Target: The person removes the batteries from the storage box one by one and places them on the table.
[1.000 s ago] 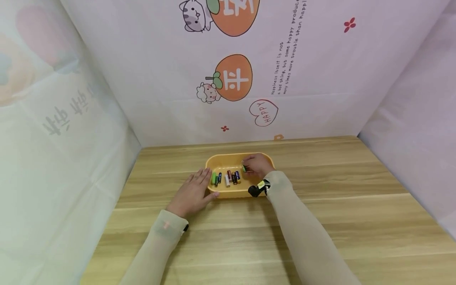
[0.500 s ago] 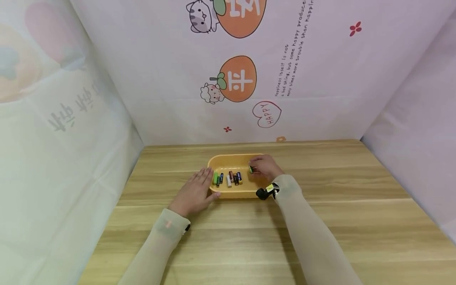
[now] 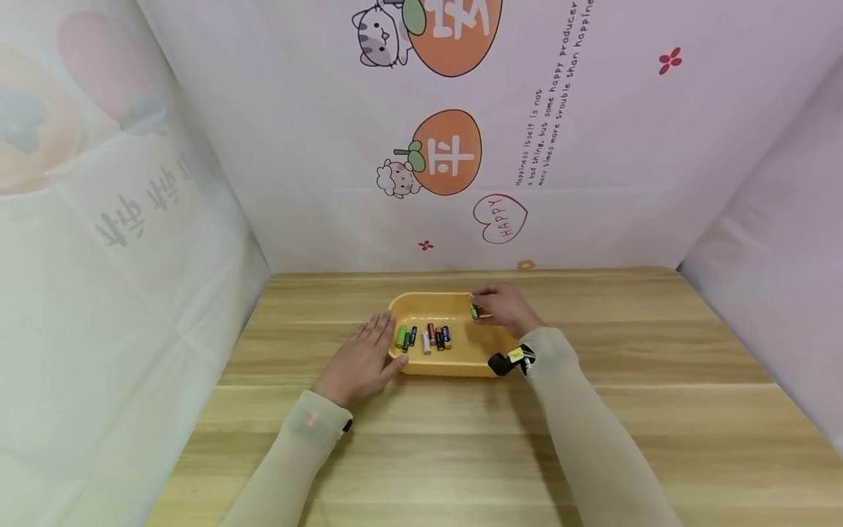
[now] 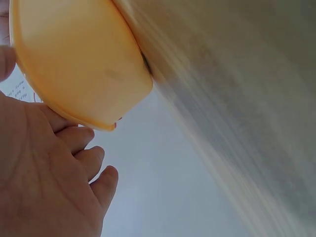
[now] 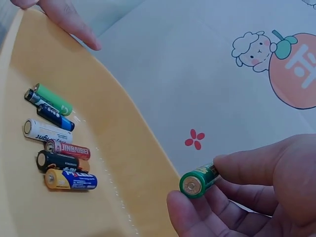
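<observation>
A yellow plastic tray (image 3: pixel 454 369) rests on the wooden table. My left hand (image 3: pixel 358 364) lies against its left end, fingers extended over the rim and thumb at the front corner. Over the tray's right part, my right hand (image 3: pixel 508 307) pinches a green battery (image 5: pixel 206 176) between thumb and fingers, its flat end facing the right wrist camera. Several batteries lie in the tray's left half: a light green one (image 5: pixel 53 99), dark and blue ones beside it, then a white one (image 5: pixel 47 132), a red one (image 5: pixel 69 149), a black one (image 5: pixel 57 161) and a blue-and-yellow one (image 5: pixel 71 179).
Wooden table (image 3: pixel 421 454) surface extends around the tray on all sides. A white printed cloth (image 3: pixel 329 146) with cartoon fruit stands behind the table, and similar cloth walls flank it left and right. A black wrist camera (image 3: pixel 503 363) hangs over the tray's front right corner.
My right hand has moved right and slightly up with the green battery, toward the tray's back right. My left hand stays at the left rim. The head view has shifted slightly.
</observation>
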The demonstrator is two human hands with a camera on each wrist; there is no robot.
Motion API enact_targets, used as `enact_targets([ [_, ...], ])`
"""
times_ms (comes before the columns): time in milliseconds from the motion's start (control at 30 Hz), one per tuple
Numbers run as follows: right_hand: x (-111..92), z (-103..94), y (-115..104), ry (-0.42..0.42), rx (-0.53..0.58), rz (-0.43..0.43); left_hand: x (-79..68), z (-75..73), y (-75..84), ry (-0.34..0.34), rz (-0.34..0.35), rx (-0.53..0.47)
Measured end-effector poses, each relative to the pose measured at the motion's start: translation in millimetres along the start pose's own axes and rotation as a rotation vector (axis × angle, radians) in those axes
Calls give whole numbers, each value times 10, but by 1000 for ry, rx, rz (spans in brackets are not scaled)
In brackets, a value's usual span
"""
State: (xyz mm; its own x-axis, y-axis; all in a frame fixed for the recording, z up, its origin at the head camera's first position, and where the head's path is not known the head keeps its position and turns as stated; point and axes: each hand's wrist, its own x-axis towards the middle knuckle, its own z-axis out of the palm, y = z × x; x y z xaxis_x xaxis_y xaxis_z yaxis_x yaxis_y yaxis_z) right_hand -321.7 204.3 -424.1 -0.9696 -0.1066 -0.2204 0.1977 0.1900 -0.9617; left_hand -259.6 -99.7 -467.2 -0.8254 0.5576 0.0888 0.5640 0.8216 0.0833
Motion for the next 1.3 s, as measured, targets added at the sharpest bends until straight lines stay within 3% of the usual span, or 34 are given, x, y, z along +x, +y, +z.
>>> enact_targets([
  [667,-138,-348,32,14,-13,-46,7,-56,37,45,0,4],
  [1000,-167,-522,114,57,-4,10,4,-36,23,17,10,-10],
  [1300,-206,-653,145,67,-35,-2,-5,-19,33,16,2,-15],
])
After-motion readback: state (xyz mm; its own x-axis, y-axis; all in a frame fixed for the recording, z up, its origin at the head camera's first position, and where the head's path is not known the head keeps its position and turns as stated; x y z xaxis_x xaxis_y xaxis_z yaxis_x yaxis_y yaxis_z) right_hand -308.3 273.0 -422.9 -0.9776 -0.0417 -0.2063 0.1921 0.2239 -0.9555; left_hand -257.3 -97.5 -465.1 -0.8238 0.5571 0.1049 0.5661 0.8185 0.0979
